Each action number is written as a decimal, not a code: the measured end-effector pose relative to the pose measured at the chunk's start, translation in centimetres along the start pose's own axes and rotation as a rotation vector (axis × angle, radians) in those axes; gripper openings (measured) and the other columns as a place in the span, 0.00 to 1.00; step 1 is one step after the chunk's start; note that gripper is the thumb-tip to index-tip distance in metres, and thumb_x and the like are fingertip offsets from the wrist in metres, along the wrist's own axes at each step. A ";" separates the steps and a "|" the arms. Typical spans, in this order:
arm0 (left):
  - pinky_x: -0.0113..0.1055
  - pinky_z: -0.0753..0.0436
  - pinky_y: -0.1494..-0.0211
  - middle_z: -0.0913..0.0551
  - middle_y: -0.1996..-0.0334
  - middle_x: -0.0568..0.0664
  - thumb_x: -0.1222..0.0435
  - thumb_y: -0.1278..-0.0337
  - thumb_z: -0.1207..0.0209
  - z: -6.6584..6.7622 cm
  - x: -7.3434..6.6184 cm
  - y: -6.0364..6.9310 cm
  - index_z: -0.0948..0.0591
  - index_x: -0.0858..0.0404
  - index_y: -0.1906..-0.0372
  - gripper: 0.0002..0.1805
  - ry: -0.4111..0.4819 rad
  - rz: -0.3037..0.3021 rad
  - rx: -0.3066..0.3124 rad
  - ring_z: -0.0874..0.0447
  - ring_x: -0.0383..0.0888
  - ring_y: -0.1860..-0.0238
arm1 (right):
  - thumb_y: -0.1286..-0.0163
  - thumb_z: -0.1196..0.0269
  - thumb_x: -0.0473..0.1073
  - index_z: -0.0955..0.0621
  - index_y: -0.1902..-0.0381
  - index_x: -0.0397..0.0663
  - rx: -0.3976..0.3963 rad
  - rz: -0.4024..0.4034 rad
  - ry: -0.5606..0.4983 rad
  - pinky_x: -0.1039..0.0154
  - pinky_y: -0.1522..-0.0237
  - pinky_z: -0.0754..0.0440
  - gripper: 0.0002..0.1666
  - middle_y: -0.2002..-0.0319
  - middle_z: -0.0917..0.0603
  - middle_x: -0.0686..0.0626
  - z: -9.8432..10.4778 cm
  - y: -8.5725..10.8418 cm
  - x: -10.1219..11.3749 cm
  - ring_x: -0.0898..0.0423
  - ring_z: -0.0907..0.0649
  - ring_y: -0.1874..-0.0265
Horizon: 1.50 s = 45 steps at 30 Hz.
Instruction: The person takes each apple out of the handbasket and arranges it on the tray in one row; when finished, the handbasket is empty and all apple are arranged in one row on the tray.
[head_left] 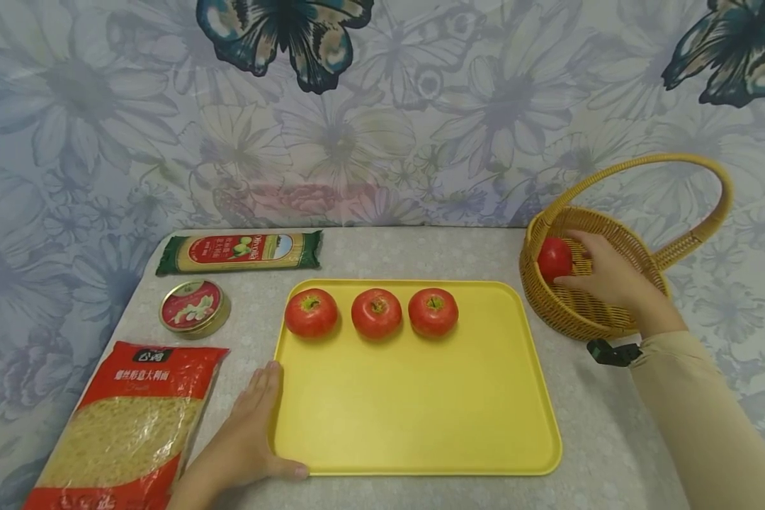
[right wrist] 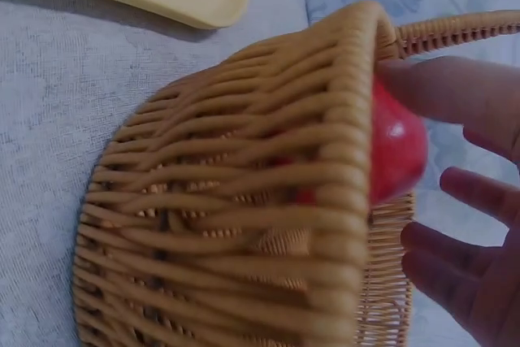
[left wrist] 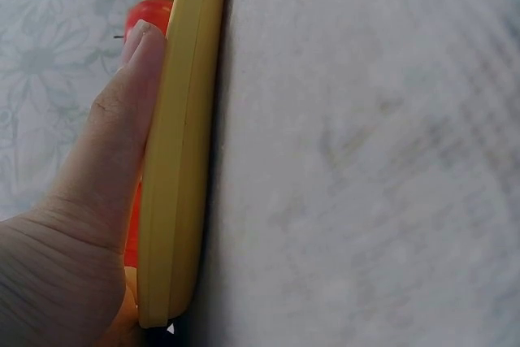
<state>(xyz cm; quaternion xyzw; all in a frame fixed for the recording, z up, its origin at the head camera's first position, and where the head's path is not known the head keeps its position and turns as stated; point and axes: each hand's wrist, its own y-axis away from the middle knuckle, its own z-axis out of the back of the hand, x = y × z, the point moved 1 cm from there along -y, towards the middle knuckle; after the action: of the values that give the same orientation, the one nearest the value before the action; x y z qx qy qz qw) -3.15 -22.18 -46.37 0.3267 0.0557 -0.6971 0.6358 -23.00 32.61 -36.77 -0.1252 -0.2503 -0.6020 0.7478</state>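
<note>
My right hand (head_left: 615,276) reaches into a wicker basket (head_left: 564,312), its thumb and fingers spread around a red apple (head_left: 554,260). In the right wrist view, the thumb is at the apple (right wrist: 398,152), while the other fingers stand apart from it. At the near left corner of a yellow tray (head_left: 414,404), my left hand (head_left: 245,432) rests with straight fingers along the left side and the thumb along the front edge. Three red apples, the left one (head_left: 312,313), the middle one (head_left: 376,314) and the right one (head_left: 433,312), stand in a row along the tray's far side.
Left of the tray lie a red bag of pasta (head_left: 134,418), a round tin (head_left: 195,309) and a green-ended spaghetti packet (head_left: 239,253). The basket's tall handle (head_left: 663,157) arches up and to the right. Behind the table hangs a flower-patterned backdrop (head_left: 338,142).
</note>
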 end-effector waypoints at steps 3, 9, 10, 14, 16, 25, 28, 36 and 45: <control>0.66 0.55 0.23 0.63 0.20 0.65 0.27 0.95 0.27 0.1 0.0 0.1 0.65 0.65 0.21 0.92 -0.001 0.009 0.002 0.65 0.68 0.21 | 0.41 0.27 0.45 0.45 0.24 0.40 0.024 0.024 0.027 0.27 0.34 0.38 0.56 0.27 0.45 0.29 -0.3 -0.9 0.0 0.30 0.43 0.28; 0.65 0.56 0.23 0.64 0.20 0.64 0.26 0.96 0.27 0.0 0.0 0.0 0.65 0.63 0.21 0.92 -0.002 0.023 0.004 0.66 0.67 0.21 | 0.44 0.26 0.40 0.47 0.22 0.43 0.026 0.012 0.084 0.26 0.37 0.33 0.59 0.27 0.45 0.27 -0.8 -2.1 0.1 0.28 0.39 0.31; 0.65 0.56 0.22 0.64 0.20 0.64 0.26 0.96 0.28 -0.1 0.1 -0.1 0.65 0.63 0.20 0.92 -0.002 0.025 0.005 0.66 0.67 0.21 | 0.44 0.27 0.39 0.48 0.22 0.43 0.029 0.006 0.084 0.26 0.38 0.33 0.59 0.27 0.45 0.27 -0.9 -2.2 0.0 0.28 0.38 0.32; 0.66 0.56 0.22 0.63 0.20 0.64 0.26 0.96 0.28 -0.1 0.1 -0.1 0.65 0.63 0.20 0.92 0.000 0.025 0.006 0.66 0.67 0.21 | 0.46 0.27 0.37 0.46 0.23 0.38 0.035 0.020 0.089 0.25 0.39 0.32 0.58 0.30 0.43 0.25 -1.2 -2.8 -0.4 0.27 0.36 0.34; 0.66 0.56 0.22 0.63 0.20 0.64 0.26 0.96 0.28 0.0 0.0 -0.1 0.65 0.63 0.20 0.92 -0.001 0.028 0.008 0.66 0.66 0.21 | 0.46 0.28 0.35 0.44 0.25 0.35 0.033 0.027 0.077 0.26 0.38 0.33 0.56 0.31 0.41 0.26 -1.3 -3.0 -0.5 0.27 0.36 0.34; 0.65 0.55 0.22 0.62 0.20 0.62 0.25 0.96 0.28 0.0 -0.2 -0.4 0.64 0.63 0.20 0.92 -0.020 0.021 0.011 0.65 0.65 0.20 | 0.44 0.27 0.37 0.51 0.29 0.28 0.055 -0.061 0.045 0.28 0.40 0.29 0.57 0.35 0.39 0.22 -1.2 -2.5 -1.9 0.25 0.32 0.39; 0.66 0.55 0.23 0.62 0.20 0.64 0.25 0.95 0.28 0.1 -0.1 -0.3 0.64 0.64 0.20 0.92 -0.020 0.010 0.004 0.65 0.67 0.21 | 0.45 0.26 0.37 0.49 0.29 0.29 0.036 -0.043 0.051 0.27 0.39 0.30 0.57 0.35 0.39 0.23 -1.3 -2.7 -2.1 0.26 0.32 0.38; 0.65 0.55 0.22 0.62 0.20 0.63 0.26 0.96 0.28 0.0 0.0 -0.2 0.64 0.63 0.20 0.92 -0.014 0.026 0.009 0.65 0.66 0.20 | 0.45 0.25 0.42 0.46 0.27 0.33 0.019 -0.052 0.080 0.25 0.39 0.33 0.57 0.34 0.40 0.25 -1.4 -2.7 -2.8 0.26 0.34 0.37; 0.65 0.55 0.22 0.62 0.20 0.63 0.26 0.96 0.27 0.0 0.0 0.0 0.63 0.63 0.20 0.91 -0.010 0.026 0.006 0.65 0.66 0.20 | 0.45 0.25 0.40 0.48 0.26 0.34 0.017 -0.036 0.035 0.25 0.37 0.35 0.59 0.33 0.38 0.25 -1.9 -2.9 -3.3 0.26 0.34 0.36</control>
<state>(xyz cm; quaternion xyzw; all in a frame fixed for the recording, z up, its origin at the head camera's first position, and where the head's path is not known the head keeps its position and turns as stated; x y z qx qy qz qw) -3.16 -22.17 -46.35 0.3260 0.0461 -0.6906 0.6440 -25.89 33.70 -40.41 -0.1038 -0.2447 -0.6155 0.7420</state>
